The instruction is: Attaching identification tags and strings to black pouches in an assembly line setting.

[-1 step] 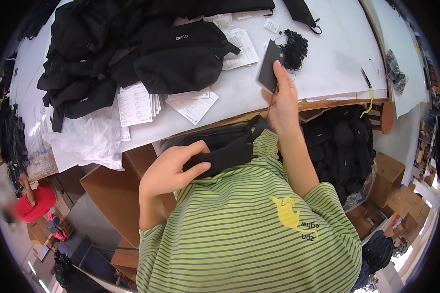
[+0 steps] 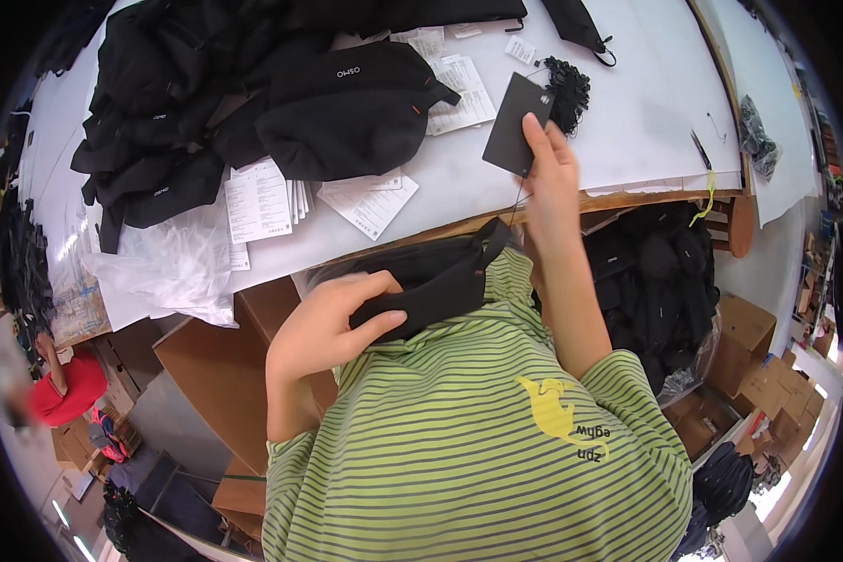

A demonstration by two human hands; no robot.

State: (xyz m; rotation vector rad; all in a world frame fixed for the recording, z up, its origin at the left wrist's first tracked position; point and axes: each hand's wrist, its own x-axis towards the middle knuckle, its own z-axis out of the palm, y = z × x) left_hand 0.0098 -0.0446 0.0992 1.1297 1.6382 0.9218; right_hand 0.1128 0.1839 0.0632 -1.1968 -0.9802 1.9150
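Observation:
My left hand (image 2: 332,323) is closed on a black fabric bag (image 2: 440,298) near my chest, thumb on its front. Above the table's near edge, my right hand (image 2: 551,178) pinches a black hang tag (image 2: 515,124) by its lower right side. A thin dark cord runs down from the tag toward a strap loop at the bag's right end; whether it is tied there I cannot tell. Just beyond the tag lies a bundle of black cords (image 2: 569,92). A small white label (image 2: 520,49) rests beside that bundle.
Black bags (image 2: 347,122) are heaped on the white table (image 2: 628,122), with printed white slips (image 2: 258,201) and clear plastic (image 2: 164,272) in front. Scissors (image 2: 701,150) lie at the right. More black bags (image 2: 646,272) fill a container below. Someone in red (image 2: 68,389) is far left.
The hang tag has turned so its flat face shows more fully. My right hand has shifted slightly right and downward with it. My left hand and the bag have stayed put.

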